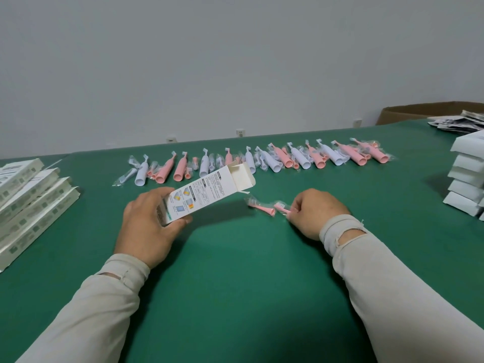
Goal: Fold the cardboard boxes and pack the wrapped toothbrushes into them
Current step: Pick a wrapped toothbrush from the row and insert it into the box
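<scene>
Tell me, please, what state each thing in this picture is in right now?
Left hand: closed round the box's near end.
Box: erected, far flap open, tilted up off the table.
Right hand: fingers pinching a wrapped pink brush head.
Second pink brush head: wrapped, lying loose.
Toothbrush row: wrapped, unpacked.
Left box stack: flat, unfolded.

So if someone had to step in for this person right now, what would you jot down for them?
Left hand: holds an erected box, far flap open.
Right hand: pinching a wrapped pink brush head; a second one lies beside it.
Wrapped toothbrushes lie in a row at the table's far side; flat boxes stacked left, white boxes stacked right.
Left: fill this box, close it, repeat.
</scene>
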